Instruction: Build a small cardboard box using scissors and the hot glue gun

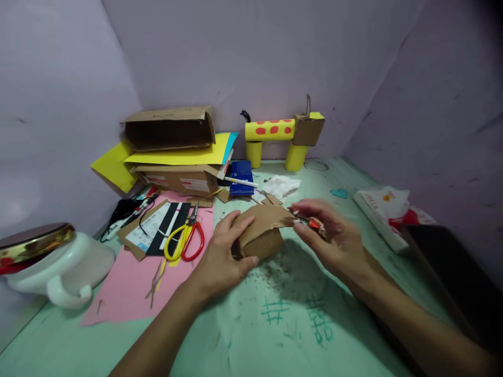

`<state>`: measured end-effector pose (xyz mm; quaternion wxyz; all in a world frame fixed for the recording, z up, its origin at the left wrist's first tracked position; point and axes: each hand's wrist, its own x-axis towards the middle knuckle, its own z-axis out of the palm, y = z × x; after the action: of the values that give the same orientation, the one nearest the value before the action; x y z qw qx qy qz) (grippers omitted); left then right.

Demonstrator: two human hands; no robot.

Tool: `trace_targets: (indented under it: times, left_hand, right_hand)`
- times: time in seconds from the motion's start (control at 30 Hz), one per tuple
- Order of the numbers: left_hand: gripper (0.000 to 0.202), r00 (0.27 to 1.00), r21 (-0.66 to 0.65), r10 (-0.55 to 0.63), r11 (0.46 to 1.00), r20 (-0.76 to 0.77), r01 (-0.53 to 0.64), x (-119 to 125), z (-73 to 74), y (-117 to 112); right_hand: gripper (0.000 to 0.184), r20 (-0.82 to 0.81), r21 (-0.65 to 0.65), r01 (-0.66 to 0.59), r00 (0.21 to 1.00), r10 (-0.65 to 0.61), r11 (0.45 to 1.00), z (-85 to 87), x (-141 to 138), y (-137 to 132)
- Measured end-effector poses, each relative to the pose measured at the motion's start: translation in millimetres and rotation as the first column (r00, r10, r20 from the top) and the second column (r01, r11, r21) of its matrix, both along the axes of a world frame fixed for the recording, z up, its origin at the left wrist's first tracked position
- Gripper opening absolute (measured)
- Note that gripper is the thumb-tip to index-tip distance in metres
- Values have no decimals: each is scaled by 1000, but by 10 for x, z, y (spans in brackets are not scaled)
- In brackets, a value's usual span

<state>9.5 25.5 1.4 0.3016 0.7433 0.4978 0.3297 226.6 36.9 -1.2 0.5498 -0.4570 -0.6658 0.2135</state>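
Observation:
My left hand (226, 254) grips a folded brown cardboard piece (261, 238) from its left side, thumb along the lower edge and fingers over the top. The cardboard rests low over the table, with one flap reaching right. At that flap's end my right hand (334, 241) is closed around a small dark tool with an orange-red part (314, 224). Its kind is partly hidden by the fingers. The tool's tip meets the torn-looking flap edge. Dark crumbs (271, 272) lie scattered on the green tabletop (251, 335) below the cardboard.
Left, scissors (184, 238) with yellow and red handles lie over pink paper (129, 283), beside a white mug (74, 264). Behind stand cardboard boxes (176, 178) and a yellow giraffe-like model (271, 130). A white packet (379, 214) and a dark slab (451, 283) are right.

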Motion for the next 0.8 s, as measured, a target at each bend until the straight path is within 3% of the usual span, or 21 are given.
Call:
trace_targets:
  times: [0.07,0.17,0.2,0.27,0.33,0.4,0.47,0.57,0.7,0.8]
  left_hand:
    - [71,998,12,-22,1000,-60,22,14,-7,-16]
    - [69,992,35,-29,999,-122,34,38,-14,-36]
    - [68,991,47,-20,999,-131,26,43,-17,-40]
    - [67,990,69,3,998,-140,7,45,-25,-40]
    - [65,991,86,32,996,-131,-21,41,-34,-33]
    - [66,995,85,60,995,-80,-53,37,-42,-23]
    - [68,998,48,60,997,22,-61,43,-43,-21]
    - [70,981,-82,35,996,189,-20,78,-28,-42]
    - [67,954,-193,24,980,300,36,133,3,-92]
    - [62,978,-120,-19,992,208,44,145,15,-121]
  right_hand:
    - [5,113,51,-25,993,20,998,81,-8,-79]
    - [25,217,128,102,968,-128,987,190,-41,-236]
    - [30,246,96,141,956,-161,985,212,-44,-284]
    - [28,255,-103,158,959,-128,982,207,-32,-353]
    - [18,144,-375,84,989,-31,923,135,-14,-377]
    - [29,-44,-528,-20,999,-4,849,28,-11,-363]
    - [35,-198,-525,-75,980,-36,848,-55,-32,-325]
    - [30,-335,-502,-170,942,-9,848,-64,-91,-266]
    - [27,-492,-582,-391,868,74,714,24,-150,-238]
    - [27,-565,-552,-467,819,102,691,45,-164,-243]
